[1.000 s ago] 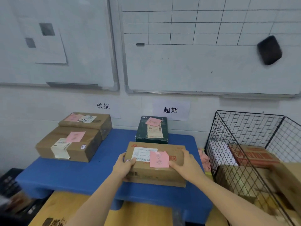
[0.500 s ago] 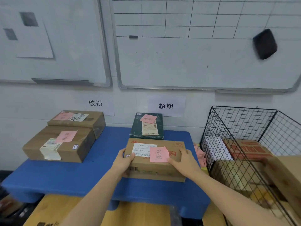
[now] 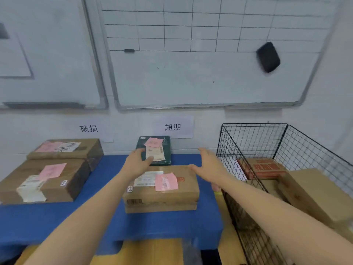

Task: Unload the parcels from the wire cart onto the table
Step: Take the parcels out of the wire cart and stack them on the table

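From the head view, both hands hold nothing: the left hand (image 3: pixel 138 162) hangs with relaxed fingers over the near edge of a dark green parcel (image 3: pixel 166 150), touching or not I cannot tell. The right hand (image 3: pixel 208 165) is spread flat between the brown parcel (image 3: pixel 181 199) and the wire cart (image 3: pixel 252 142). That parcel lies flat near the front right of the blue worktop (image 3: pixel 103 213). In the cart a red-printed box (image 3: pixel 265 169) and a plain brown box (image 3: pixel 313 192) are not yet unloaded. The likely trouble is a forearm swinging to the cart and clipping its wire rim, or nudging the brown parcel toward the worktop's edge. The left fingers could also brush off the green parcel's pink note (image 3: pixel 153 142). Two taped boxes (image 3: pixel 57 184) fill the worktop's left side. Behind it, whiteboards (image 3: pixel 191 79), an eraser (image 3: pixel 268 57) and paper labels (image 3: pixel 172 127) hang on a pale wall.
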The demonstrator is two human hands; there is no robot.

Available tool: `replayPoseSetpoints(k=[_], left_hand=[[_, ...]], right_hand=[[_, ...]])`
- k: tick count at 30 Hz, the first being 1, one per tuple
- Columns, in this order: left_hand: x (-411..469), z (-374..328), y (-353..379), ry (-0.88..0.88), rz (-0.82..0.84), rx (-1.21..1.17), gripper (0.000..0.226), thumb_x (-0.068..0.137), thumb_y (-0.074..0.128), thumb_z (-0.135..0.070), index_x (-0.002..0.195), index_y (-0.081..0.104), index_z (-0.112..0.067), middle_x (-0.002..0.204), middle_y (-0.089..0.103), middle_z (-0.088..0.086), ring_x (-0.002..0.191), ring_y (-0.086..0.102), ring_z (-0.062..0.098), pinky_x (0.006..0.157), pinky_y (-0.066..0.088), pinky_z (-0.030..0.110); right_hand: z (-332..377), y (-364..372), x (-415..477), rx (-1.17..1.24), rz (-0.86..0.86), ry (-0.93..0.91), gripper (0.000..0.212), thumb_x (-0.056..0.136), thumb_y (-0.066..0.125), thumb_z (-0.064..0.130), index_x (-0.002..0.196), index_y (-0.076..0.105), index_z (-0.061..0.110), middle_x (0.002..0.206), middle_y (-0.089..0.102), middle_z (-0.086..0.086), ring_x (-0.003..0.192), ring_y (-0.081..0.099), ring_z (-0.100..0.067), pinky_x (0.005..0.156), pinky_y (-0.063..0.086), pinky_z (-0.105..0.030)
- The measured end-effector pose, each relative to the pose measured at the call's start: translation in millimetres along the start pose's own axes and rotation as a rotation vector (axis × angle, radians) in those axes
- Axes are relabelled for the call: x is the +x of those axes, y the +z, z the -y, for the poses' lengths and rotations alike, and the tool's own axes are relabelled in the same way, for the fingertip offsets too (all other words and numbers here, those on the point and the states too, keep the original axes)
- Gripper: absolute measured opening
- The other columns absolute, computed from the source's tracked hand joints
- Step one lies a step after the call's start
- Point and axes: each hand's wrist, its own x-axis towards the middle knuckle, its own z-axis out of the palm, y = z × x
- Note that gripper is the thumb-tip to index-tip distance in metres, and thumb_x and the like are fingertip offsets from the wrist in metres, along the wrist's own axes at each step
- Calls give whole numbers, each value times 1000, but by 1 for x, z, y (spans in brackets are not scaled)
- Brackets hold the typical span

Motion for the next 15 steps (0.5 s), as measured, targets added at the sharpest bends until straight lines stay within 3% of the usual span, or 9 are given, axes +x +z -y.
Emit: replayPoseSetpoints(k=[7,12,15], left_hand=[[15,-121,35,210,94,-81,49,94,54,-34,138,46,-13,143,47,3,129,46,19,107,33,31],[12,-206,89,333,176,-121,46,95,54,-33,136,48,-12,141,48,2,126,48,17,106,37,31],[10,-251,131,351,219,-132,44,94,56,-33,133,50,-14,136,52,4,122,52,17,99,40,28]], right_hand=[[-51,-107,2,-44,-183,8,69,90,59,37,145,31,6,148,38,-12,134,37,-26,109,33,-37],[-136,-171,-13,-85,-259,112,65,91,59,36,143,33,9,145,41,-10,132,40,-24,105,36,-37],[-199,-190,-21,-186,-217,161,66,90,58,37,143,33,7,145,42,-12,131,41,-27,104,38,-38]])
